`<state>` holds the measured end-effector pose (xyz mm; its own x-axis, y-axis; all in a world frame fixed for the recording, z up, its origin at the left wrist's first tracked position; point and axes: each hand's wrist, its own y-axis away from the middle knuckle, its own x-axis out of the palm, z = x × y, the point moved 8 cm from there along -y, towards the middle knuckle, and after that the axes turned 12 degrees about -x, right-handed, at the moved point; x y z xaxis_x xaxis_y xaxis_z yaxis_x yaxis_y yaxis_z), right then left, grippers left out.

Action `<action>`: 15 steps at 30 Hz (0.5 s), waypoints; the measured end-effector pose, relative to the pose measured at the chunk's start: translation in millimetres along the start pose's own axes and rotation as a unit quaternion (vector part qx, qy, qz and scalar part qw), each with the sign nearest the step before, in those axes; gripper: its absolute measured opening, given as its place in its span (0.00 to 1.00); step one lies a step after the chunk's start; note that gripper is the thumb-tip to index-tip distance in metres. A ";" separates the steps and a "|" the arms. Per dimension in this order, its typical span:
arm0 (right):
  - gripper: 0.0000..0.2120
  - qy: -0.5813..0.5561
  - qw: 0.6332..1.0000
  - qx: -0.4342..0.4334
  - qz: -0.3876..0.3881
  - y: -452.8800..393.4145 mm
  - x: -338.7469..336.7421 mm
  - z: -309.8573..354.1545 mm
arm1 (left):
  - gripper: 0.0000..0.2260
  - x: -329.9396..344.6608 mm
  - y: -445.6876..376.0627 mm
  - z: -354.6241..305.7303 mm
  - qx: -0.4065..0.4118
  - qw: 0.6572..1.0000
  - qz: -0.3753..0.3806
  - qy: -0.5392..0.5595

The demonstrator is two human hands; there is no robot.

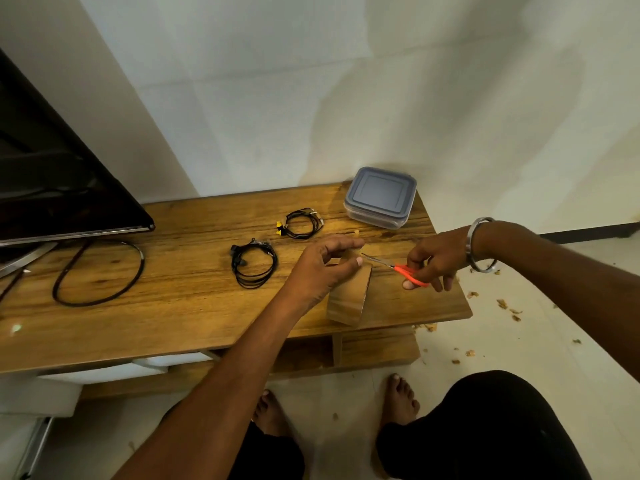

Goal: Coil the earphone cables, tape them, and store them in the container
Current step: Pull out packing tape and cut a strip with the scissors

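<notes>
Cutting a strip of tape

Your left hand [323, 263] pinches the brown tape roll's [349, 299] free end taut so the orange-handled scissors [398, 268], in your right hand's [434, 259] grip, can snip.

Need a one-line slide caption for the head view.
Left hand holds tape; right hand brings orange scissors; two coiled earphones wait.

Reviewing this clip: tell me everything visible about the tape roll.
The tape roll is a wide brown roll, glossy like packing tape, with a pale core edge showing. It stands on its rim near the front right edge of the wooden table. The left hand pinches a pulled-up strip above it; the scissors, in the right hand, point their blades at that strip.
</notes>
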<state>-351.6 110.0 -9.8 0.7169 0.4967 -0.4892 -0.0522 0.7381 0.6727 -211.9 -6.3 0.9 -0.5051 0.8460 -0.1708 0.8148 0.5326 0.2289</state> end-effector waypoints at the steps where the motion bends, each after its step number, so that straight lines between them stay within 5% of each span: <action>1: 0.16 0.002 1.000 0.000 -0.002 0.0 -0.6 0.0 | 0.14 0.2 -0.5 0.1 0.003 1.000 0.001 -0.002; 15: 0.16 0.050 0.998 -0.040 -0.010 -14.7 -12.7 13.9 | 0.15 1.3 -0.2 -3.1 -0.003 1.000 0.026 -0.014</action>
<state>-350.3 86.5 -5.7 0.6461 0.5212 -0.5576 -0.0974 0.7808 0.6171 -213.6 -5.3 3.7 -0.4539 0.8718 -0.1844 0.8381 0.4879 0.2441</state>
